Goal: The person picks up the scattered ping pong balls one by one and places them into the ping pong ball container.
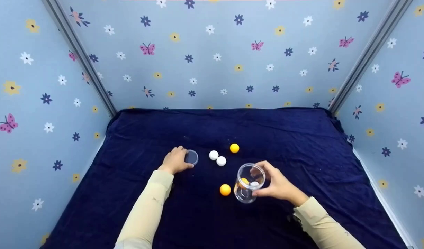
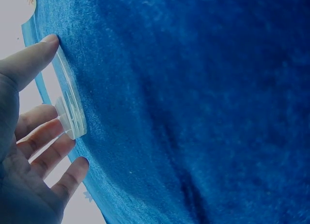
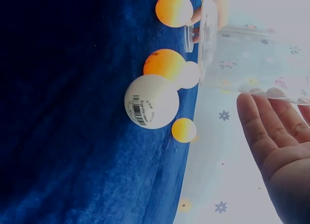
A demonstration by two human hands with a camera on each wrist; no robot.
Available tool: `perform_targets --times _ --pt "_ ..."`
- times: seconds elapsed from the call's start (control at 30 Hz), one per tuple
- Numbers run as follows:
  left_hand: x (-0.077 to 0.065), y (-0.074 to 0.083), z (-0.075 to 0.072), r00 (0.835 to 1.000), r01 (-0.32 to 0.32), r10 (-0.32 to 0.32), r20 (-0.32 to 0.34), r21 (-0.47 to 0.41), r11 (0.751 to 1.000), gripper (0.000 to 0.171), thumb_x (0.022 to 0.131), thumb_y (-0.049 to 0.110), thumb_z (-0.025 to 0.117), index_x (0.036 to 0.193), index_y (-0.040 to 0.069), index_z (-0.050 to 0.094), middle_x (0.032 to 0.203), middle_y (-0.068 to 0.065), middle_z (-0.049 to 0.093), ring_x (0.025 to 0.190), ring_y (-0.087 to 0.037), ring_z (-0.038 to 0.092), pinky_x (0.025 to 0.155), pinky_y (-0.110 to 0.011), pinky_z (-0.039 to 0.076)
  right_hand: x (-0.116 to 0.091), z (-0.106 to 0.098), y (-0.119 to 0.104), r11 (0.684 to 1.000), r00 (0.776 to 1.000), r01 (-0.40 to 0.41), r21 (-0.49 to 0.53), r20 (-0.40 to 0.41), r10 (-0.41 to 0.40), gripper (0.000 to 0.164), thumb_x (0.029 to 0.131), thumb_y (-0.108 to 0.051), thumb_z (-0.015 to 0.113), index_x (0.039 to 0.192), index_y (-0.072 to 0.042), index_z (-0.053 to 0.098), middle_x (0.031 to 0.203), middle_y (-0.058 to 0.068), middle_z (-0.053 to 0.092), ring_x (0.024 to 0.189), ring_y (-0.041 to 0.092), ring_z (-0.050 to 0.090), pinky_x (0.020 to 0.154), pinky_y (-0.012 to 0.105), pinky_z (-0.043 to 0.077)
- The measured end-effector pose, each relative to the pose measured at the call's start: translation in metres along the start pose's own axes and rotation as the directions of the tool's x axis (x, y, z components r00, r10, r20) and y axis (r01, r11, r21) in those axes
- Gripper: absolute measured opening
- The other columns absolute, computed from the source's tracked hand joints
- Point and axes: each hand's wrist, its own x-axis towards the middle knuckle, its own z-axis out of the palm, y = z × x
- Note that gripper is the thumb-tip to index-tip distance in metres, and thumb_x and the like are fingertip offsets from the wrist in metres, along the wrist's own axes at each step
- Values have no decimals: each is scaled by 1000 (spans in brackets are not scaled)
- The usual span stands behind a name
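"Head view: what's left of the clear jar (image 1: 245, 192)?"

"The left hand (image 1: 176, 160), half spread, pinching a clear lid (image 1: 192, 158); nearer the jar, two white balls (image 1: 213, 155), an orange ball (image 1: 225, 190) beside it, another orange ball (image 1: 234, 148) beyond it."

"And the jar?"

"A third orange ball (image 1: 244, 182) and third white ball (image 1: 254, 184) show through it; the right hand (image 1: 277, 183) grips its right side."

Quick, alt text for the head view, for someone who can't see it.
The right hand holds a clear jar; the left hand grips a clear lid. Two white balls and two orange balls lie on the dark blue cloth before flowered walls, and one more of each shows through the jar.
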Motion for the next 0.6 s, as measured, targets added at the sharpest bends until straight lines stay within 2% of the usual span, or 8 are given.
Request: perform_targets --times 0.1,0.2,0.23,0.33,0.4,0.43,0.47,0.6 --pt "2 -4 5 1000 -6 6 -10 -2 1000 70 80 45 93 130 1 72 118 -13 67 108 -36 63 94 -60 54 -3 3 1 1000 1000 -16 -6 25 16 75 68 -3 102 127 10 57 115 21 73 107 12 74 90 34 64" --pt "1 -1 0 1000 -4 4 3 -22 1000 72 80 43 94 131 -1 71 120 -16 67 110 -39 63 95 -62 53 -6 6 2 1000 998 -26 -1 61 26 76 68 -5 103 125 11 55 115 28 72 106 20 76 92 41 64" --pt "2 -5 2 1000 -23 23 3 -37 999 74 80 46 93 133 0 70 121 -14 67 113 -37 63 97 -60 54 -7 7 2 1000 997 -29 5 76 29 76 68 -5 103 125 11 54 116 31 71 106 24 76 93 43 64" --pt "1 -4 0 1000 -22 22 7 -38 999 75 81 46 93 135 0 70 122 -15 67 114 -37 63 98 -60 54 -9 11 2 999 992 -43 27 116 40 77 69 -7 103 125 11 53 118 36 69 107 33 76 96 45 64" --pt "0 -5 1 1000 -27 27 -8 -30 999 74 80 49 93 133 2 71 121 -13 68 111 -36 63 95 -60 54 -11 13 2 998 990 -50 36 136 45 78 69 -8 103 126 12 53 119 37 68 108 34 76 97 46 63" --pt "-1 -3 -1 1000 -25 25 0 -37 999 74 82 47 92 134 1 70 122 -14 67 112 -36 63 97 -59 54 -12 13 2 998 989 -53 42 144 46 79 70 -8 103 127 12 53 120 37 68 109 34 76 98 45 63" --pt "-4 6 -8 1000 -5 5 5 -30 1000 72 80 45 93 133 0 71 120 -15 68 110 -38 63 95 -63 53 -12 14 2 998 987 -53 43 152 45 79 70 -8 103 127 12 53 121 37 68 110 32 75 99 45 63" --pt "-7 9 -10 1000 -3 3 3 -24 1000 71 81 42 93 132 -1 71 121 -17 67 112 -39 63 96 -64 53 -14 18 2 998 984 -49 30 175 43 80 70 -12 103 128 9 53 123 34 69 112 30 75 100 45 62"
